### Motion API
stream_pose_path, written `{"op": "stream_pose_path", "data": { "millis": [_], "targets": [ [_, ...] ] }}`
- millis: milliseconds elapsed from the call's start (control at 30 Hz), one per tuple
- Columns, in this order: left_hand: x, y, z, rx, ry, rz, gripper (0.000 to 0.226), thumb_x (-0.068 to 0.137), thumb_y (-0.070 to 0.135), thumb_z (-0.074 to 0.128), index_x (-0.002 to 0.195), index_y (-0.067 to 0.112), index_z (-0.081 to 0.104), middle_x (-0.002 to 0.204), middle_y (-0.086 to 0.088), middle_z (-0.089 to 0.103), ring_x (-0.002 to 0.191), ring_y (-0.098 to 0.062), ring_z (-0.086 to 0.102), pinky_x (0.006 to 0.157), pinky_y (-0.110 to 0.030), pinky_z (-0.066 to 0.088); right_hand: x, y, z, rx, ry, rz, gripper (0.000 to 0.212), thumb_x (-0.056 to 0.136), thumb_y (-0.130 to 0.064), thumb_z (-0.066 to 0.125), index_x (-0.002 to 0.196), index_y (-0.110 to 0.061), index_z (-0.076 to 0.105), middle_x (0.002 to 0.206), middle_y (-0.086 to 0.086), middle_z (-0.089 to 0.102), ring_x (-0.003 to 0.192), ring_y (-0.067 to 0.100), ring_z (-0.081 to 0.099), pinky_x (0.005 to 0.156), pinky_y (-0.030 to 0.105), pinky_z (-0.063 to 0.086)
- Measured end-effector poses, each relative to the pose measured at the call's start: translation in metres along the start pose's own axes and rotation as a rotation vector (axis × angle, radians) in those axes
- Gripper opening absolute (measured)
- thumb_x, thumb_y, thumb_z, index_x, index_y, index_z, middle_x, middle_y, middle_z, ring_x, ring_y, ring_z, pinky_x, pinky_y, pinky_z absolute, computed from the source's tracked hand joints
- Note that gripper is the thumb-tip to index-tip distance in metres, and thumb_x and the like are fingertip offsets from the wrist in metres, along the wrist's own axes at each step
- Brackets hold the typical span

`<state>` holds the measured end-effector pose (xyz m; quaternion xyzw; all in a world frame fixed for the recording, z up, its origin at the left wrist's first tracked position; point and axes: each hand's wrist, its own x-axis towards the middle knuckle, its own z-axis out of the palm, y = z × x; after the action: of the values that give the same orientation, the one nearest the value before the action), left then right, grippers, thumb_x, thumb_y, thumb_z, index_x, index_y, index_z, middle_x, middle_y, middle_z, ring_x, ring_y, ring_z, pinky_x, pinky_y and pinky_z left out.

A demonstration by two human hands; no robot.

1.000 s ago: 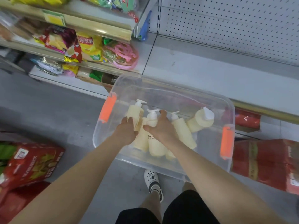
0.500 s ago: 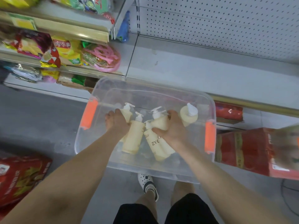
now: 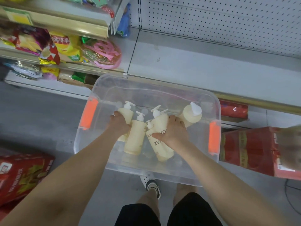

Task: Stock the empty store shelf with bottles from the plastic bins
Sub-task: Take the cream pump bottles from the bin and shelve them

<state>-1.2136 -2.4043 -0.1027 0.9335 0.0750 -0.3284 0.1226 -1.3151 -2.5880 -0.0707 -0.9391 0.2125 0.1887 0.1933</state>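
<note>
Pump bottles (image 3: 135, 139) lie jumbled in the clear plastic bin (image 3: 179, 178) below me. My left hand (image 3: 119, 126) grips one at nine o'clock; my right hand (image 3: 173, 132) curls round two lettered ones at three o'clock, probably to carry several per lift. Bare shelf (image 3: 203, 69) waits at twelve o'clock.

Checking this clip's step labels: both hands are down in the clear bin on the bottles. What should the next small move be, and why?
Probably lift both hands straight up out of the bin. The left hand grips the leftmost bottle, the right hand grips a labelled bottle, and the white shelf just beyond shows no bottles yet.
</note>
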Motion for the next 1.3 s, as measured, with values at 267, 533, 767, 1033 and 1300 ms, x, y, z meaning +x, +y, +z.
{"op": "stream_pose_path", "data": {
  "millis": [267,533,767,1033,1300],
  "targets": [
    [-0.015,-0.014,-0.025,-0.111,-0.068,0.092,0.09,0.062,0.04,0.081,0.132,0.003,0.039,0.126,-0.016,0.048,0.12,-0.032,0.045,0.095,-0.039,0.044,-0.006,0.013,-0.033,0.674,-0.275,0.023,0.047,0.073,-0.051,0.077,0.109,-0.026,0.059,0.1,-0.011,0.07,0.092,0.008,0.067,0.076,0.03,0.052],
    [-0.111,0.003,-0.074,-0.932,-0.357,0.292,0.066,0.067,0.03,0.074,0.126,0.024,0.047,0.114,-0.003,0.066,0.102,-0.022,0.065,0.089,-0.045,0.052,-0.058,0.013,-0.085,1.38,-0.328,-0.017,0.06,0.083,-0.041,0.071,0.133,-0.013,0.053,0.123,0.014,0.066,0.114,0.032,0.063,0.101,0.051,0.048],
    [-0.172,0.02,-0.074,-1.341,-0.555,0.384,0.053,0.084,0.041,0.061,0.131,0.018,0.053,0.122,-0.013,0.065,0.113,-0.031,0.062,0.097,-0.054,0.047,-0.098,0.012,-0.132,1.661,-0.18,-0.04,0.043,0.092,-0.046,0.054,0.117,-0.012,0.065,0.105,0.014,0.069,0.097,0.028,0.066,0.093,0.049,0.052],
    [-0.208,0.037,-0.073,-1.33,-0.738,0.587,0.051,0.078,0.016,0.054,0.127,0.002,0.054,0.126,-0.019,0.062,0.117,-0.035,0.059,0.096,-0.052,0.048,-0.124,0.038,-0.155,1.738,-0.122,-0.053,0.038,0.088,-0.036,0.052,0.112,-0.009,0.06,0.102,0.017,0.064,0.097,0.033,0.062,0.098,0.056,0.046],
    [-0.224,0.087,-0.089,-1.096,-0.427,0.718,0.053,0.069,0.026,0.074,0.117,0.011,0.06,0.115,-0.014,0.068,0.097,-0.026,0.07,0.072,-0.038,0.056,-0.146,0.066,-0.195,1.516,0.032,-0.129,0.044,0.086,-0.042,0.064,0.114,-0.009,0.06,0.099,0.01,0.072,0.091,0.026,0.07,0.082,0.047,0.057]
  ]
}}
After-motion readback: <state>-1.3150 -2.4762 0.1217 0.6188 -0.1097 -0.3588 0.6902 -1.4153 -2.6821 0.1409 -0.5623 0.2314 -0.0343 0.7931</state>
